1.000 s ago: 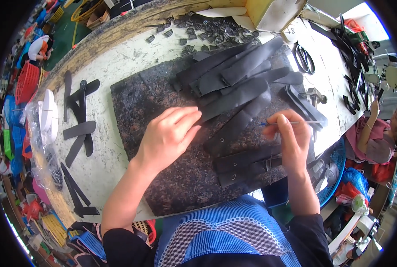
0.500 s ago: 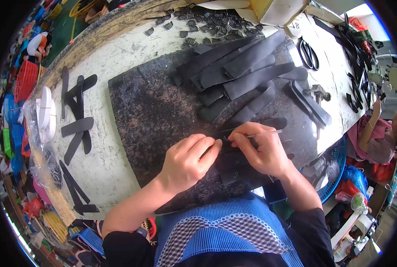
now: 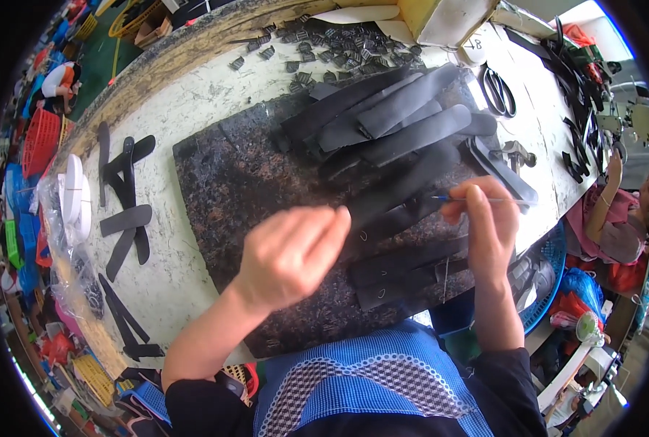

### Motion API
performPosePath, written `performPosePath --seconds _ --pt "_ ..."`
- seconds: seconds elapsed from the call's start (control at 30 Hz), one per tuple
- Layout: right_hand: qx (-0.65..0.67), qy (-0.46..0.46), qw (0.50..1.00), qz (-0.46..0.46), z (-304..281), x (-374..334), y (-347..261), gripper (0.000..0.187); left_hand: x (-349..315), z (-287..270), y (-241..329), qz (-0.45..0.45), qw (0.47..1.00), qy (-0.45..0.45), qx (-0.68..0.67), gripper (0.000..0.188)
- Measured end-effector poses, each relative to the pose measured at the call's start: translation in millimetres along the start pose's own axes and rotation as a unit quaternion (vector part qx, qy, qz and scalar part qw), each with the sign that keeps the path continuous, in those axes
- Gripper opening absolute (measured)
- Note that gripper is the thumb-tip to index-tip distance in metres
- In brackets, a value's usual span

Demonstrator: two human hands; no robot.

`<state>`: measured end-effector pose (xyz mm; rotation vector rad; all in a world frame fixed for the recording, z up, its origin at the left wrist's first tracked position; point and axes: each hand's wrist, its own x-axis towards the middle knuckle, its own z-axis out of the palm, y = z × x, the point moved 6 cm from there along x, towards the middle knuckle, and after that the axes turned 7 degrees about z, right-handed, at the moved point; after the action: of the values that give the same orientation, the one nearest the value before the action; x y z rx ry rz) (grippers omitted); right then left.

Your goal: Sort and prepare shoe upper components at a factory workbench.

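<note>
My left hand (image 3: 288, 251) is over the dark stone slab (image 3: 230, 175), its fingers pinched at the near end of a black strap piece (image 3: 408, 182) that is blurred by motion. In my right hand (image 3: 488, 226) is a thin pen (image 3: 497, 201), held between thumb and fingers, its bluish tip pointing left. Below the hands lie several black strap pieces (image 3: 412, 258) with small pale curved marks near their left ends. Farther back, a loose pile of similar black straps (image 3: 412, 135) covers part of the slab.
Small black buckles (image 3: 339, 51) are heaped at the far edge. Scissors (image 3: 497, 91) and a hammer (image 3: 517, 153) lie to the right. More black straps (image 3: 128, 218) and white strips (image 3: 75, 193) are at left. A blue basket (image 3: 553, 277) stands by the table; another person (image 3: 608, 226) sits at right.
My right hand has moved right with the pen, away from the marked pieces. My left hand has shifted slightly left and nearer, with a strap piece at its fingertips.
</note>
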<state>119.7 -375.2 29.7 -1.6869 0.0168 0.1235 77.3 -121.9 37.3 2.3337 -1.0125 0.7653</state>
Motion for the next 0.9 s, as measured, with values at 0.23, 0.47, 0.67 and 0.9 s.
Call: performPosePath --seconds 0.23,0.47,0.67,0.9 --pt "-0.118 -0.15 0.981 -0.046 52.0 -12.5 -9.0 0.01 -24.5 11.7 25.8 -0.069 0.993 -0.082 -0.049 0.031" --pt "-0.2 -0.169 0.96 -0.096 73.7 -15.0 10.9 0.006 -23.3 12.0 23.2 -0.098 0.99 -0.079 -0.067 0.031" --pt "0.016 -0.045 0.998 0.039 27.4 -23.2 0.1 0.018 -18.7 31.2 45.2 -0.148 0.96 -0.213 -0.1 0.083" --pt "0.16 0.189 0.965 -0.081 -136.8 -70.5 -4.1 0.025 2.0 48.0 52.9 0.0 0.966 -0.257 0.021 0.064"
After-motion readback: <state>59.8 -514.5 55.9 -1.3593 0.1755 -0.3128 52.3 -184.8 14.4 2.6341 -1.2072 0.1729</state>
